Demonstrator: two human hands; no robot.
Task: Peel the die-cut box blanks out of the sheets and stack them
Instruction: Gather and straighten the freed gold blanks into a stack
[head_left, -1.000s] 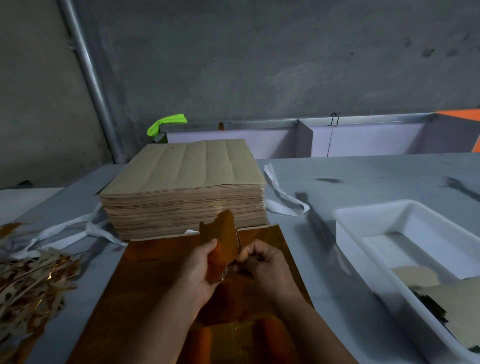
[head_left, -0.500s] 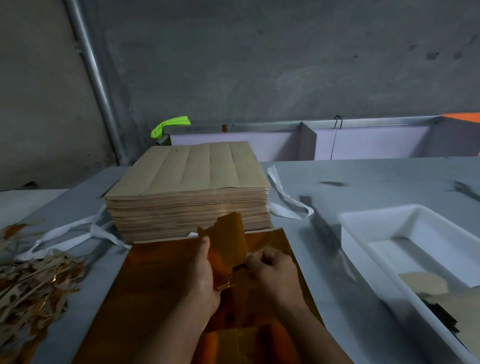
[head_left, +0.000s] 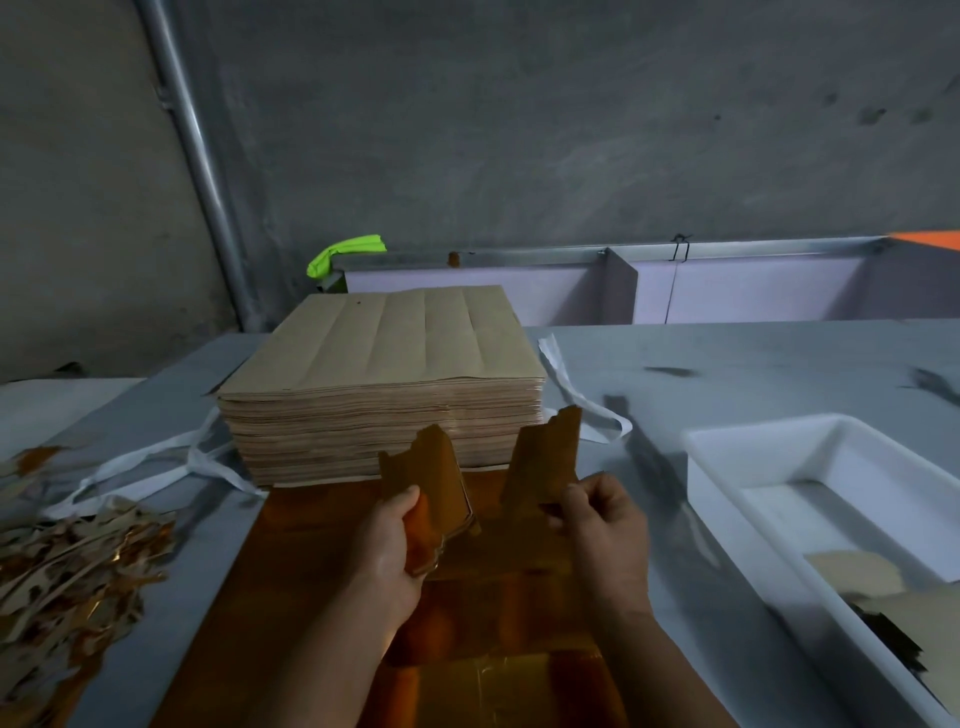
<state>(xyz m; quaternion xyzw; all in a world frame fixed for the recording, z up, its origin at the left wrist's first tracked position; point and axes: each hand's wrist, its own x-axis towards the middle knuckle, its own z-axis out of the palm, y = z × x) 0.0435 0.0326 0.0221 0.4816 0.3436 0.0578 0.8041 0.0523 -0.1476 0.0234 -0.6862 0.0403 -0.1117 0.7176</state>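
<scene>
My left grip (head_left: 387, 540) pinches a thin bundle of gold blanks (head_left: 434, 493) upright over the foil sheet (head_left: 317, 561) on the counter (head_left: 727, 364). My right grip (head_left: 605, 519) holds a single blank (head_left: 545, 452) near the bundle, not touching it. I judge the job far from done. A few finished blanks (head_left: 857, 577) lie in the white tray (head_left: 727, 457) on my right and a scrap heap (head_left: 67, 561) sits on my left. The tall stack of sheets (head_left: 384, 384) waits just beyond my hands, and its near face crowds them. There is open counter between the foil sheet and the tray.
</scene>
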